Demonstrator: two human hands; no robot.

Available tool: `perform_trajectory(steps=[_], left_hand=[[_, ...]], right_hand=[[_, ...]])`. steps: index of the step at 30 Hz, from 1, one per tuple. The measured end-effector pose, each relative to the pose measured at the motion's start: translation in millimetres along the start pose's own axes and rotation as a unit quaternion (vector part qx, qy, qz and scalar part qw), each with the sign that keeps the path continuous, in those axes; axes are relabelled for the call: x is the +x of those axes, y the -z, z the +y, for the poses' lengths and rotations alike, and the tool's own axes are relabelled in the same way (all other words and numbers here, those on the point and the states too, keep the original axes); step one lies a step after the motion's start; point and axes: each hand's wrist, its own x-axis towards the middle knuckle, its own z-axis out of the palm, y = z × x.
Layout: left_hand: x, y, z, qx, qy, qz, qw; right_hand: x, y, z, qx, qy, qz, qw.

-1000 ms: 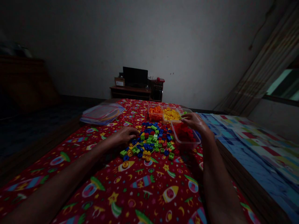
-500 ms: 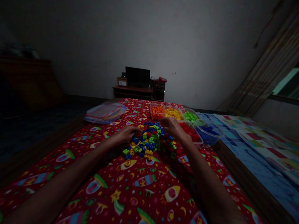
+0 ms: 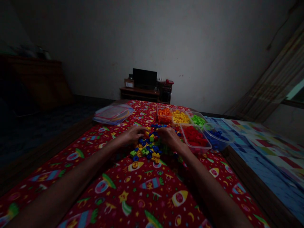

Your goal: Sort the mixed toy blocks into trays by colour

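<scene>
A heap of mixed toy building bricks point(image 3: 147, 149) in blue, yellow, green and red lies on the red patterned cloth point(image 3: 133, 196). My left hand point(image 3: 133, 134) is at the heap's left edge, its fingers curled and closed beside a few yellow bricks. Over the right part of the heap is my right hand point(image 3: 169, 136), fingers bent down and closed among the bricks. Whatever either hand grips is hidden by the fingers and the dim light. A yellow round piece point(image 3: 135, 164) lies at the near edge of the heap.
Clear tubs hold sorted bricks: orange point(image 3: 164, 115), yellow point(image 3: 180, 117), green point(image 3: 198, 121), red point(image 3: 195, 136) and blue point(image 3: 218, 135). Stacked clear lids point(image 3: 113, 114) lie at the far left. A bed point(image 3: 258, 152) adjoins on the right.
My right hand has come left and down from beside the tubs onto the heap. My left hand stays at the heap's left edge. The whole view has shifted slightly.
</scene>
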Motion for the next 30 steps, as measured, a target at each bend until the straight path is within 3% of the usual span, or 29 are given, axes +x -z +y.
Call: perform_trajectory(steps=[5, 11, 18, 22, 30], left_hand=[[3, -1.4, 7, -0.157, 0.009, 0.049, 0.986], [-2, -1.0, 35, -0.211, 0.009, 0.091, 0.973], [-4, -13.2, 45, -0.257, 0.000, 0.048, 0.965], [-3, -15.0, 39, -0.239, -0.005, 0.056, 0.969], [-3, 8.8, 18, -0.103, -0.002, 0.063, 0.993]], right_hand=[[4, 3, -5, 0.087, -0.010, 0.018, 0.996], [11, 4, -19, 0.219, -0.047, -0.009, 0.974], [7, 22, -15, 0.121, -0.058, -0.029, 0.991], [6, 36, 0, 0.081, -0.081, 0.005, 0.993], [-21, 100, 54, -0.096, -0.201, 0.081, 0.971]])
